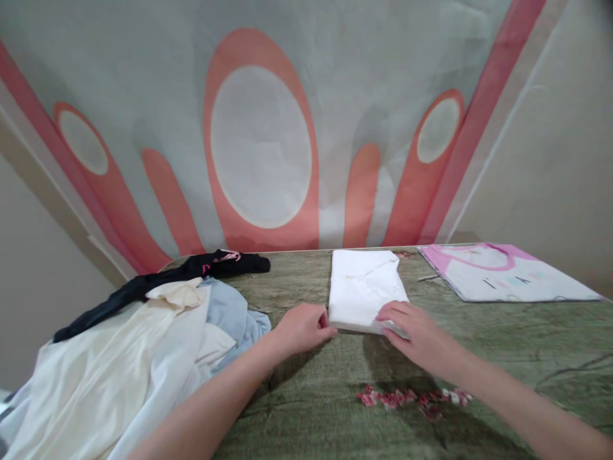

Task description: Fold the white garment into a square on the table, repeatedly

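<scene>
A folded white garment (364, 287) lies in the middle of the green patterned cloth (502, 345). My left hand (302, 327) is at the garment's near left corner, fingers curled and pinching its edge. My right hand (416, 331) lies over the near right corner, fingers pressed flat on the fabric with the edge under them.
A heap of loose clothes sits at the left: cream pieces (119, 358), a light blue one (234, 313) and a black one (158, 281). A folded pink and white garment (502, 271) lies at the far right. A sheet with red and white ovals (261, 140) hangs behind.
</scene>
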`<state>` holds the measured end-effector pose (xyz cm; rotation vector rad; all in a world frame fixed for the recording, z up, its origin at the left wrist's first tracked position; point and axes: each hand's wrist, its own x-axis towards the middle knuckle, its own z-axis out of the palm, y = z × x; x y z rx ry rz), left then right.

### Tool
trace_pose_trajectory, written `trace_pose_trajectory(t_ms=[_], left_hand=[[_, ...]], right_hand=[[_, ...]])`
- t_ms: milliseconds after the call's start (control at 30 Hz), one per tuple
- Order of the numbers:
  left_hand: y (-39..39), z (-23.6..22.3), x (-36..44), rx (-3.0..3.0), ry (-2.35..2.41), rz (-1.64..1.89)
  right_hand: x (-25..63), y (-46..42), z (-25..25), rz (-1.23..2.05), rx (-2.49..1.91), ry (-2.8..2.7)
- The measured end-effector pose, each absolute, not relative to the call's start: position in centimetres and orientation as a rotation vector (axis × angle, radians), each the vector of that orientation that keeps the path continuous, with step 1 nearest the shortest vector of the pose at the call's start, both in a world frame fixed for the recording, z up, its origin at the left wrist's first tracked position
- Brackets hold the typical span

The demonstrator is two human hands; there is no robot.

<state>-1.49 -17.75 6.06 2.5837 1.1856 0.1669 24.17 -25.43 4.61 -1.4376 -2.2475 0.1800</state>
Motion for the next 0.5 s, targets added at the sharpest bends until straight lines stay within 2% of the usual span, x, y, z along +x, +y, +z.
trace_pose_trajectory(t_ms=[300, 500], left_hand=[[-18.7, 4.9, -0.4, 2.74, 1.367, 0.22], [-19.1, 5.8, -0.2, 2.754, 1.375, 0.118]], right_hand=[[19.9, -24.2, 4.5, 0.137, -1.358, -2.348], [16.5, -22.7, 4.7, 0.055, -1.409, -2.374]])
